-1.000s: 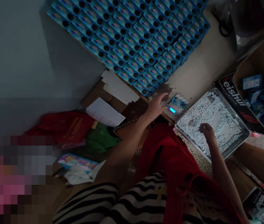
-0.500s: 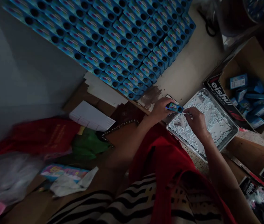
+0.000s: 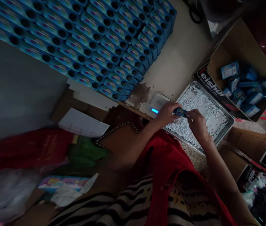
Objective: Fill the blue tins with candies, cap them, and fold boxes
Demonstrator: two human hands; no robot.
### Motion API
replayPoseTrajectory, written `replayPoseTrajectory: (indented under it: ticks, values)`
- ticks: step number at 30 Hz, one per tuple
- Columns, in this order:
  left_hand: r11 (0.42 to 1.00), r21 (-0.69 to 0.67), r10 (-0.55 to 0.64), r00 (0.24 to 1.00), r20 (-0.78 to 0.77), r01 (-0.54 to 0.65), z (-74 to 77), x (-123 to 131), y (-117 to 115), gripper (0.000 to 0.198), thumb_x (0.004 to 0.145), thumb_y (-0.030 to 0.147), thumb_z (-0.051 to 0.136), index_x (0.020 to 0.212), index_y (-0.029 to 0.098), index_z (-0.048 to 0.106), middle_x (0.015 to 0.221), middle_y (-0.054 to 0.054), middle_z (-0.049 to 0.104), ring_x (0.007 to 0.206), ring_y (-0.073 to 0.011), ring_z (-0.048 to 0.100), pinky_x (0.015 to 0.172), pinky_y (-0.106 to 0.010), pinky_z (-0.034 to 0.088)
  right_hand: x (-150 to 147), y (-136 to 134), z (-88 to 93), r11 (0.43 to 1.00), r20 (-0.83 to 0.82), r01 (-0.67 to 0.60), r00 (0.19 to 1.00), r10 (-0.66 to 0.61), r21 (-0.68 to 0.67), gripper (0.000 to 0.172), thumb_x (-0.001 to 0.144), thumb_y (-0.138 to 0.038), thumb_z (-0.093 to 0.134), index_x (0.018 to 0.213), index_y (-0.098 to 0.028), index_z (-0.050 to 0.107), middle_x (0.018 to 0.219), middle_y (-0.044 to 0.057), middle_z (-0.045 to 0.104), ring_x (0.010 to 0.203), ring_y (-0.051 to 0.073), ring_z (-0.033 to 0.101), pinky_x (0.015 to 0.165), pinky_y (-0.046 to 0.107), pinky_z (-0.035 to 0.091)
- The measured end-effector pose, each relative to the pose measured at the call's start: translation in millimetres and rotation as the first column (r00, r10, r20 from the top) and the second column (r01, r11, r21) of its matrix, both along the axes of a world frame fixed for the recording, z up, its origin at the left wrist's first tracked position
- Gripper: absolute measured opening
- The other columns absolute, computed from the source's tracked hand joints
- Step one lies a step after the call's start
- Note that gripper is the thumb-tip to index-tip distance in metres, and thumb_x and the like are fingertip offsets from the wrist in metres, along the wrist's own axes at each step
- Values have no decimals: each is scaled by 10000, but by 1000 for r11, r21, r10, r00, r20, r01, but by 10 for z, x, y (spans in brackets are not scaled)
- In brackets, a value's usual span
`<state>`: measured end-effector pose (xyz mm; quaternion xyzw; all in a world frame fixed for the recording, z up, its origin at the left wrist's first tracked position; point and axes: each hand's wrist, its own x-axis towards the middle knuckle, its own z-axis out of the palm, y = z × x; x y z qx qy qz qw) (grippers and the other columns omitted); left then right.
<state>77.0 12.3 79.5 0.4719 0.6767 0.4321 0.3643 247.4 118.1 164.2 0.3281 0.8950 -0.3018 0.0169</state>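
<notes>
My left hand (image 3: 167, 113) is closed around a small blue box (image 3: 180, 111) with a colourful label, held level over the near left corner of a metal tray (image 3: 230, 123). At the box's right end are the bent, pinched fingers of my right hand (image 3: 197, 124). They cover that end, and whatever lies between them is hidden. Many small white pellets (image 3: 184, 131) spread across the tray below both hands. Beside my left hand lies a flat device, apparently a phone (image 3: 162, 101), with a lit blue bar.
Rows of similar blue boxes (image 3: 104, 51), each with a dark round hole, stand packed on the table (image 3: 170, 66). Right of the tray, an open carton (image 3: 231, 40) holds several blue boxes. Red cloth (image 3: 36, 149) and plastic bags (image 3: 5, 191) lie lower left.
My right fingers have moved onto the box's end, covering the round hole seen earlier. More of the phone shows, with its blue bar lit. The whole view has shifted slightly.
</notes>
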Motion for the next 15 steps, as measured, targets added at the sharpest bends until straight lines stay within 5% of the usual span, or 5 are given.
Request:
replayPoseTrajectory:
  ticks: [8, 11, 13, 15]
  values:
    - [1000, 6, -9, 997, 76, 9, -80, 124, 98, 322, 749, 73, 806, 1028, 214, 727, 1025, -22, 761, 997, -231, 693, 917, -341, 512, 149, -30, -58, 979, -255, 152, 949, -184, -139, 159, 958, -176, 662, 1075, -251, 738, 1083, 57, 698, 972, 204, 697, 836, 355, 639]
    - [999, -27, 44, 993, 110, -41, -112, 70, 89, 363, 735, 85, 835, 1055, 219, 731, 1055, -18, 771, 1007, -227, 702, 913, -333, 526, 395, -108, -219, 968, -279, 247, 927, -250, -47, 152, 1024, -277, 635, 1147, -259, 723, 1102, 66, 711, 986, 205, 698, 796, 348, 652]
    - [996, -25, 92, 991, 102, -90, -113, -15, 45, 374, 744, 99, 845, 1077, 221, 728, 1086, -25, 781, 1032, -224, 711, 935, -332, 532, 699, -186, -455, 981, -203, 178, 966, -161, 70, 220, 1041, -326, 631, 1227, -246, 715, 1176, 113, 726, 1073, 245, 700, 889, 418, 649]
    - [992, -7, 129, 988, 90, -129, -84, -122, -38, 368, 755, 130, 858, 1084, 223, 723, 1111, -32, 787, 1052, -221, 719, 958, -329, 536, 1053, -253, -778, 989, -48, -70, 996, 77, 128, 317, 1024, -358, 659, 1313, -239, 713, 1388, 173, 685, 1319, 322, 633, 1070, 538, 581]
